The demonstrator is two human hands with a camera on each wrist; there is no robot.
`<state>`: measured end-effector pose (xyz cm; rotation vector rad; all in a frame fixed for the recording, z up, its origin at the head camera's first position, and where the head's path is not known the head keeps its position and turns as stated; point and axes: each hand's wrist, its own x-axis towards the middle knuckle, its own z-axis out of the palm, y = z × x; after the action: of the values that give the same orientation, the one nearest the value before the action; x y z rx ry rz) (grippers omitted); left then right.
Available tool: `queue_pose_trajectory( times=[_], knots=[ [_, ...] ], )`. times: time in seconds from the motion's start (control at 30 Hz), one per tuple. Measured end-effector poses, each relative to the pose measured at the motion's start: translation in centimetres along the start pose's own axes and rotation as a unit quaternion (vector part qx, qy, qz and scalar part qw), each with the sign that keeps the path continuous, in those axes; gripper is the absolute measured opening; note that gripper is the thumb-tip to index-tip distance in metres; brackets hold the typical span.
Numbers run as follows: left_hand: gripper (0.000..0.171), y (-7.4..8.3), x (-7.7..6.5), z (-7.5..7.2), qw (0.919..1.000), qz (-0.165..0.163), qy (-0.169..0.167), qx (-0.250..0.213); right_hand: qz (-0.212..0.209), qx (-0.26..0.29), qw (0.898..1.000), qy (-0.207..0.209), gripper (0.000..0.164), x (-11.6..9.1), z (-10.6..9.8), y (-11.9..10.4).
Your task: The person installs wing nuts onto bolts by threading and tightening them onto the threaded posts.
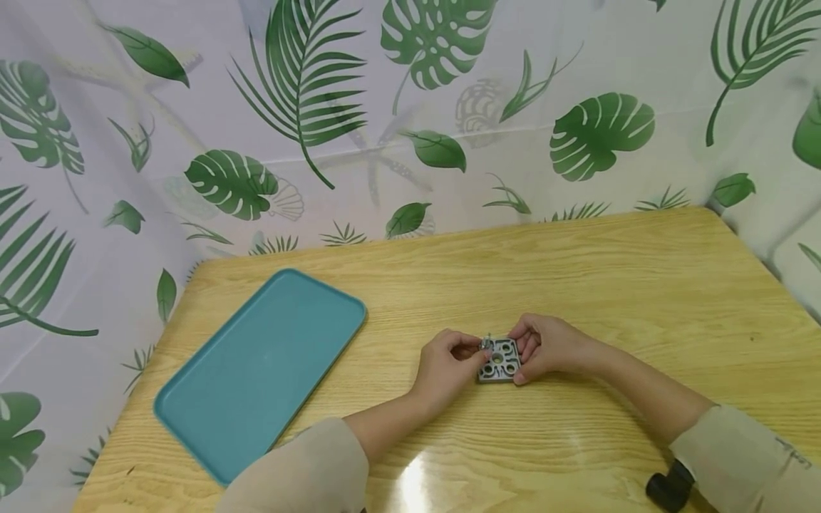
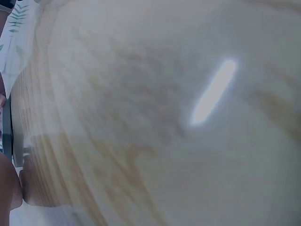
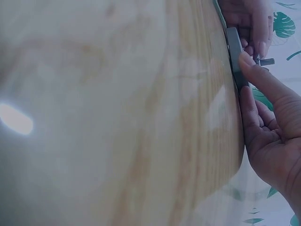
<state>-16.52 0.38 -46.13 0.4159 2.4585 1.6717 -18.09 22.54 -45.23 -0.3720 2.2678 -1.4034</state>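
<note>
A square grey metal plate (image 1: 498, 359) with several round holes and curved slots lies low at the table, between the two hands. At its far left corner the left hand (image 1: 442, 367) pinches a small metal screw (image 3: 267, 61), whose shank sticks up from the plate. The right hand (image 1: 545, 347) grips the plate's right edge, thumb at the near corner and fingers at the far one. In the right wrist view the plate (image 3: 237, 52) appears edge-on between thumb and fingers. The left wrist view catches only a sliver of the plate (image 2: 6, 125) and part of a hand.
A teal rectangular tray (image 1: 269, 363) lies on the left of the wooden table (image 1: 577, 278). Leaf-printed cloth (image 1: 359, 142) hangs behind the table and along its sides. A black object (image 1: 669, 487) sits by the right sleeve.
</note>
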Motion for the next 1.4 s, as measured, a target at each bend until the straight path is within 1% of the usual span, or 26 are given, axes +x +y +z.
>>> queue_pose_trajectory(
  times=[0.07,0.13,0.2,0.27,0.33,0.43,0.47,0.53,0.57,0.6,0.67,0.7,0.77,0.83,0.87,0.93,1.0,1.03,1.07,1.1,1.17,1.23,1.3,1.4],
  knots=[
    [0.018,-0.1,0.2,0.0,0.9999,0.008,-0.001,0.008,-0.001,0.001,1.0,0.0,0.063,0.0,0.0,0.0],
    [0.017,0.0,0.5,-0.2,0.9996,0.016,-0.012,0.023,-0.001,0.0,1.0,0.0,0.063,-0.1,0.1,-0.1],
    [0.017,-0.1,1.0,-0.6,0.9976,0.032,-0.038,0.049,-0.001,0.0,1.0,-0.001,0.063,-0.1,0.1,-0.1],
    [0.018,-0.2,1.9,-1.2,0.9916,0.053,-0.081,0.086,0.0,-0.001,1.0,-0.001,0.063,-0.1,0.1,-0.1],
    [0.019,-0.2,3.1,-2.0,0.9793,0.082,-0.136,0.126,0.0,-0.003,1.0,-0.001,0.063,-0.1,0.0,-0.1],
    [0.021,0.1,5.0,-2.9,0.9509,0.125,-0.223,0.175,0.0,-0.004,1.0,-0.001,0.063,-0.1,0.0,0.0],
    [0.022,0.2,5.6,-3.1,0.941,0.134,-0.25,0.185,0.0,-0.004,1.0,-0.001,0.063,-0.1,0.0,0.0],
    [0.022,0.4,6.5,-3.4,0.9242,0.144,-0.294,0.196,0.0,-0.006,1.0,-0.002,0.063,-0.1,0.1,0.1],
    [0.023,0.5,6.9,-3.5,0.9179,0.146,-0.311,0.199,-0.001,-0.007,1.0,-0.002,0.063,0.0,0.1,0.1],
    [0.023,0.5,7.2,-3.6,0.9136,0.145,-0.324,0.198,-0.002,-0.007,1.0,-0.002,0.063,0.0,0.1,0.1],
    [0.023,0.6,7.5,-3.7,0.9093,0.142,-0.34,0.193,-0.002,-0.009,1.0,-0.001,0.063,0.0,0.1,0.1],
    [0.024,0.6,7.6,-3.7,0.9097,0.139,-0.342,0.19,-0.002,-0.01,1.0,-0.001,0.063,0.0,0.1,0.1],
    [0.025,0.4,7.6,-3.8,0.915,0.131,-0.337,0.18,-0.002,-0.012,1.0,0.0,0.064,0.0,0.1,0.0],
    [0.026,0.2,7.3,-3.8,0.9258,0.12,-0.316,0.169,-0.001,-0.013,1.0,0.001,0.064,0.0,0.1,0.1],
    [0.027,0.2,7.0,-3.7,0.9337,0.113,-0.298,0.163,0.0,-0.013,1.0,0.001,0.064,0.0,0.1,0.1],
    [0.027,0.0,6.3,-3.6,0.9514,0.102,-0.246,0.155,-0.001,-0.012,1.0,0.001,0.065,0.0,0.1,0.1],
    [0.028,0.0,5.1,-3.2,0.9714,0.075,-0.184,0.13,-0.001,-0.01,1.0,0.001,0.066,0.1,0.1,0.2],
    [0.028,0.1,4.3,-3.0,0.9799,0.061,-0.153,0.113,-0.001,-0.009,1.0,0.001,0.066,0.1,0.1,0.2],
    [0.027,0.2,3.5,-2.7,0.9868,0.048,-0.12,0.097,-0.001,-0.008,1.0,0.001,0.065,0.1,0.2,0.2],
    [0.026,0.3,2.7,-2.3,0.992,0.037,-0.09,0.08,-0.002,-0.008,1.0,0.002,0.065,0.1,0.2,0.3],
    [0.025,0.5,1.2,-1.5,0.9977,0.012,-0.044,0.049,-0.003,-0.008,1.0,0.004,0.065,0.2,0.2,0.3],
    [0.026,0.6,0.2,-0.7,0.9991,0.006,-0.011,0.04,-0.005,-0.01,1.0,0.005,0.065,0.2,0.2,0.4],
    [0.028,0.7,-0.3,0.0,0.9989,0.007,0.013,0.044,-0.007,-0.012,1.0,0.006,0.064,0.2,0.2,0.4],
    [0.027,0.7,-0.6,0.5,0.9982,0.005,0.031,0.05,-0.008,-0.013,1.0,0.005,0.064,0.2,0.2,0.5]
  ],
)
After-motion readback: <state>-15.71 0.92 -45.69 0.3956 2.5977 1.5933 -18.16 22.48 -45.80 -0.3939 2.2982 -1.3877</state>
